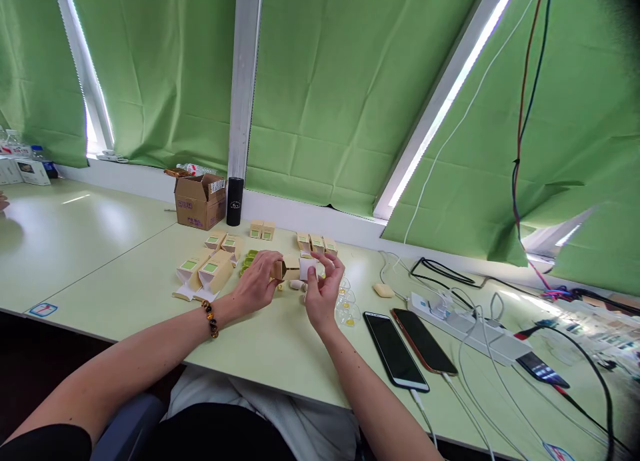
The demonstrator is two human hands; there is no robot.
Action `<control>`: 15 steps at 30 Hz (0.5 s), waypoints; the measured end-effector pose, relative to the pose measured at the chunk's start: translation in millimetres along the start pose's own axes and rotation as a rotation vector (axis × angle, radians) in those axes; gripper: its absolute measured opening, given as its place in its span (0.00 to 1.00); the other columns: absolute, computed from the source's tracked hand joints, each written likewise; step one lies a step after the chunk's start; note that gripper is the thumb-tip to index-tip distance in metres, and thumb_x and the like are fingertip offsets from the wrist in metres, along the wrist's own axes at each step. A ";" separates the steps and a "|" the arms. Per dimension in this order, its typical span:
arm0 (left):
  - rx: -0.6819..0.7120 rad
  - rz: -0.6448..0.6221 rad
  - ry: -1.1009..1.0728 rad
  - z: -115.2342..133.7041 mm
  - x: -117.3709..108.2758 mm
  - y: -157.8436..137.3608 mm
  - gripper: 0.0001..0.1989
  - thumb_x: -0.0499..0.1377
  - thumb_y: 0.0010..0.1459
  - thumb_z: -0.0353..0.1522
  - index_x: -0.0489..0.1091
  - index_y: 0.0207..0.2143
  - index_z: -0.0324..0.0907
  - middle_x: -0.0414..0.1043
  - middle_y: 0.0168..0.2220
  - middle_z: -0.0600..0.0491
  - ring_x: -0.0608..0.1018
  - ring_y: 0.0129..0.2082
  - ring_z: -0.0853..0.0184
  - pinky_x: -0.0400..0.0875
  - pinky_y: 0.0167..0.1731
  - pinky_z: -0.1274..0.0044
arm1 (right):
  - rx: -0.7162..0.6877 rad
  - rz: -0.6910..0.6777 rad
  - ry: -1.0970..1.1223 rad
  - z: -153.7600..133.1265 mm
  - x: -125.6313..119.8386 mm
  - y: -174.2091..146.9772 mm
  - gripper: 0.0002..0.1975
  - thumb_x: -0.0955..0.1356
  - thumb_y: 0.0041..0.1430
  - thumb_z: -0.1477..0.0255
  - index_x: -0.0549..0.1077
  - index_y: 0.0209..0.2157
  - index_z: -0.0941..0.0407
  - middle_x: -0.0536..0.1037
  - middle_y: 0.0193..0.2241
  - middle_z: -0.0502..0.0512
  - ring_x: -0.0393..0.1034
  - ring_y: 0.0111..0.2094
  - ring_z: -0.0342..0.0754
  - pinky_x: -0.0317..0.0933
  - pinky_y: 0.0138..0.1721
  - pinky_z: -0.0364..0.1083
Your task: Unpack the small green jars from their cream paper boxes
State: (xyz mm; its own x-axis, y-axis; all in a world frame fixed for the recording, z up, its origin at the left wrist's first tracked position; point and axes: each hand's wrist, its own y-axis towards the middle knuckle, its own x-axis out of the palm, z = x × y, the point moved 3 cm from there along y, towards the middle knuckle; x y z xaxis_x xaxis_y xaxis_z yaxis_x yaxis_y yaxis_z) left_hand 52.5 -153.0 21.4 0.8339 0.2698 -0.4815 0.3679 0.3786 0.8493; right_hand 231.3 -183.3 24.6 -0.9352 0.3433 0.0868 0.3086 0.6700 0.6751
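Between my hands, above the table, is a small beige cardboard box [291, 268] with a white inner flap showing at its right. My left hand [257, 282] grips its left end, fingers bent over it. My right hand [324, 292] pinches the white flap end between thumb and fingers. Beige boxes [216, 272] with green labels stand left of my left hand, some with flaps out. Green plastic pieces [249, 261] lie partly behind that hand. Clear plastic cups [347, 308] with yellow bits sit right of my right hand. Small pale pieces [296, 284] lie below the box.
More small boxes [317, 242] stand at the back. A brown carton [200, 201] and a black cylinder [235, 202] are by the wall. Two phones [396, 350], a beige piece [383, 290] and a power strip [465, 328] with cables lie at right. Another person's hand shows far left.
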 end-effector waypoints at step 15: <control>-0.051 -0.120 -0.005 9.1 4.8 1.4 0.34 0.55 0.63 0.20 0.55 0.70 0.44 0.67 0.57 0.42 0.68 0.59 0.54 0.69 0.60 0.58 | -0.225 0.156 -0.380 -6.2 -16.1 14.6 0.16 0.61 0.67 0.72 0.71 0.54 0.51 0.71 0.55 0.62 0.68 0.57 0.56 0.68 0.54 0.58</control>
State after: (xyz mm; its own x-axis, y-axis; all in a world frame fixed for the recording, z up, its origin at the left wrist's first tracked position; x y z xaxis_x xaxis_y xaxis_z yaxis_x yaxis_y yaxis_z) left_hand 60.7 -159.2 22.2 0.7871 0.2158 -0.5779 0.4439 0.4524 0.7735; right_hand 249.7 -183.1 37.6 -0.7381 0.6731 -0.0460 0.3558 0.4462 0.8212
